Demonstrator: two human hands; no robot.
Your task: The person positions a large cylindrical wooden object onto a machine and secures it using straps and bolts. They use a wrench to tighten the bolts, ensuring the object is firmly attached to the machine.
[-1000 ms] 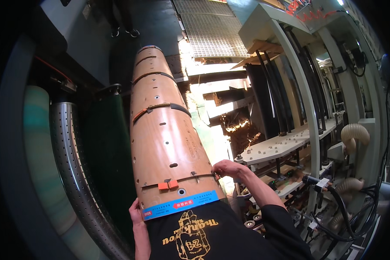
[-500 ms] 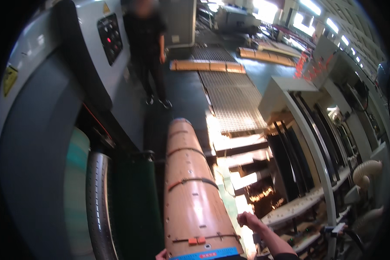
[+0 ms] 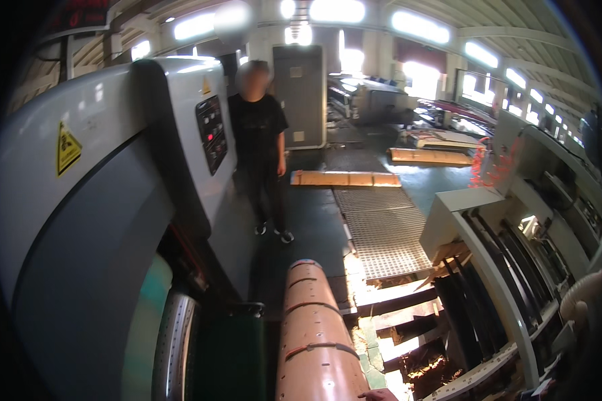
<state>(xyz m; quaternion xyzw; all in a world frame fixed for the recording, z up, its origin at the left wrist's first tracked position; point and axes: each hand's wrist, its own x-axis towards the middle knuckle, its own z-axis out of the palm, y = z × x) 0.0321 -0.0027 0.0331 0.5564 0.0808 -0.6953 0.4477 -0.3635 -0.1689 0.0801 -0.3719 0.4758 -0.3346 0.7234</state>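
A long, curved wooden board runs away from me at the lower middle, its hump facing up. Small holes and slots dot its tan surface, and dark strips cross it. At the bottom edge, my right hand is at the board's right side, one finger lying against it. The rest of that hand is cut off by the picture's edge, so its grip cannot be made out. My left hand is out of view, as is the board's near end.
Left stands a large grey machine with a perforated metal roller. A person in black stands ahead beside its control panel. Right is an open-framed machine. A metal grating and another curved wooden board lie beyond.
My view has tilted up, so the scene sits lower. The board's near end and my left hand have left the picture. My right hand has moved in against the board's right side.
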